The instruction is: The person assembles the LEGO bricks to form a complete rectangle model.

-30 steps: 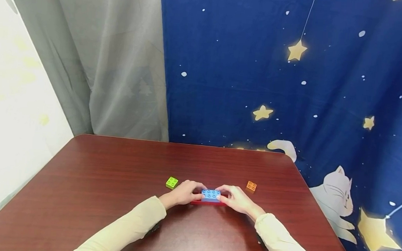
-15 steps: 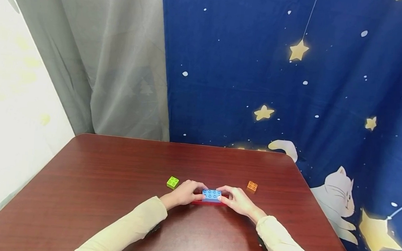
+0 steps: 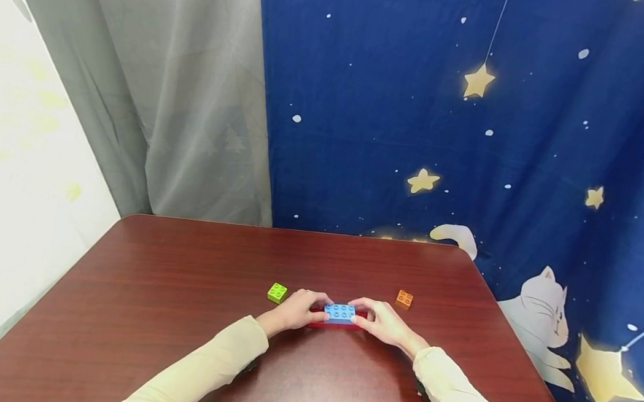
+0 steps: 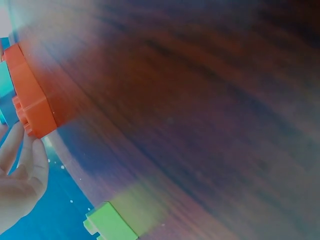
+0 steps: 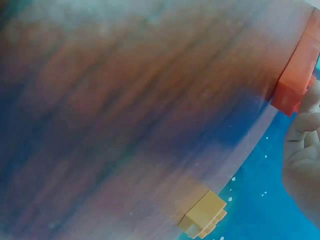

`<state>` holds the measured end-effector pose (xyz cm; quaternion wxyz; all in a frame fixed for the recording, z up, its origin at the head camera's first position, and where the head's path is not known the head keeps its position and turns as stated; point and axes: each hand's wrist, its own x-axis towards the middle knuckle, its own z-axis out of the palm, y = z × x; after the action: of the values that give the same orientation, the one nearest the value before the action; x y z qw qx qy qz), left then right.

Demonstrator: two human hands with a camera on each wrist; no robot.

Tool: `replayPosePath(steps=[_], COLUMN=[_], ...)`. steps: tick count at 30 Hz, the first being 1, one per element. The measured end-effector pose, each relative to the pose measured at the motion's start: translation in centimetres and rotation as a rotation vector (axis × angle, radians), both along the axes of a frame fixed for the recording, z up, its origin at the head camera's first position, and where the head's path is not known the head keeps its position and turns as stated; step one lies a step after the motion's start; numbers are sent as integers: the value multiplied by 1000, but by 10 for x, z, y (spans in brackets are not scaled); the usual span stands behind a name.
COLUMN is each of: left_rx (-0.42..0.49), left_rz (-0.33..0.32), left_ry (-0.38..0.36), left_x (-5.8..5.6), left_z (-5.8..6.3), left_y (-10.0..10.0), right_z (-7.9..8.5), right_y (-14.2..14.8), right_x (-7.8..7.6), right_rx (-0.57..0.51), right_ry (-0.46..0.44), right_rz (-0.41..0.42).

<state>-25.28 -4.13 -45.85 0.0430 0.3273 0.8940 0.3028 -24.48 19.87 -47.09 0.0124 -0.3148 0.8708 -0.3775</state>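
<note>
A blue toy building brick (image 3: 340, 311) with studs up lies across red bricks (image 3: 322, 326) on the table, near the middle of the head view. My left hand (image 3: 295, 310) pinches the blue brick's left end between thumb and fingers. At its right end my right hand (image 3: 383, 321) does the same. In the left wrist view the red bricks (image 4: 35, 95) rest on the tabletop under the blue brick (image 4: 6, 95), a seam showing between them. Only the red bricks (image 5: 297, 70) show well beside the fingers in the right wrist view; the blue one is mostly cut off.
A small lime-green brick (image 3: 277, 292) lies just beyond my left hand. Beyond the right hand is a small orange brick (image 3: 404, 299). Both sit on the dark red wooden table (image 3: 196, 267), whose far edge meets a blue starry curtain (image 3: 359, 135).
</note>
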Motion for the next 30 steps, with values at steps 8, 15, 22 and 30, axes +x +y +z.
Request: replayPosePath(steps=[8,15,22,30], left_rx=[17,34,0,-11], left_rz=[-12,-2,28,28], left_ry=[29,11,-2,-9], left_x=[0,1,2,1], left_z=[-2,-2,0,1], left_y=[-1,-1,0,1], right_z=[2,23,-1,-1], right_y=[-1,-8,0,0], right_x=[6,18,2,0], right_rx=[-10,-43,-8,-22], right_ry=[-46,-68,6,77], right_rz=[-51,-41,-39,-4])
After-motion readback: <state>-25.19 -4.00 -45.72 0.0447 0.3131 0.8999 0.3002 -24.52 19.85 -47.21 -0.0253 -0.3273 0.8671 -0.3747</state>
